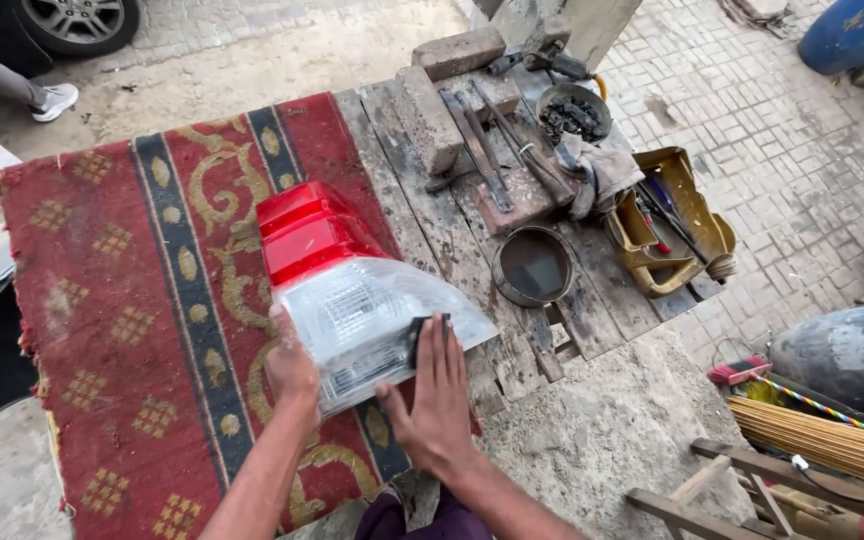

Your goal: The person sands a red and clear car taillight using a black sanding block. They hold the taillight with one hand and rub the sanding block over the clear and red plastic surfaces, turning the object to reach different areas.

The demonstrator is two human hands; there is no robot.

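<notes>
Tail-light unit (352,290) lying lens-up directly under and between both hands, on the red patterned rug (122,300) spread over the wooden bench (592,300). Left hand (290,365) cupped against the near left edge of the unit, fingers curled round its side, bracing it. Right hand (435,395) laid flat on the near right part of the lens, fingers stretched out and close together, pressing a small dark pad (420,330) down onto the clear plastic; pad showing just past the fingertips. Neither grip closed into a fist: left wrapped on the housing, right open-palmed and pressing.

Unit itself: far section bright red, in two stepped blocks; near section clear and colourless, somewhat hazy, with ribbed reflector pattern visible through it. Overall shape a wedge, tapering to a point towards the right of the right hand.

Beyond the right hand's fingertips, further along the bench: round dark metal dish (534,266), well apart from the lens. Past that, bricks (427,115), long metal tools (497,145), a grey rag (597,170) and a small pan of dark bits (572,115). To the right of those, a cut yellow container (687,215) holding small tools. Far to the right of the right hand, on the ground, a bundle of thin sticks (832,440).
</notes>
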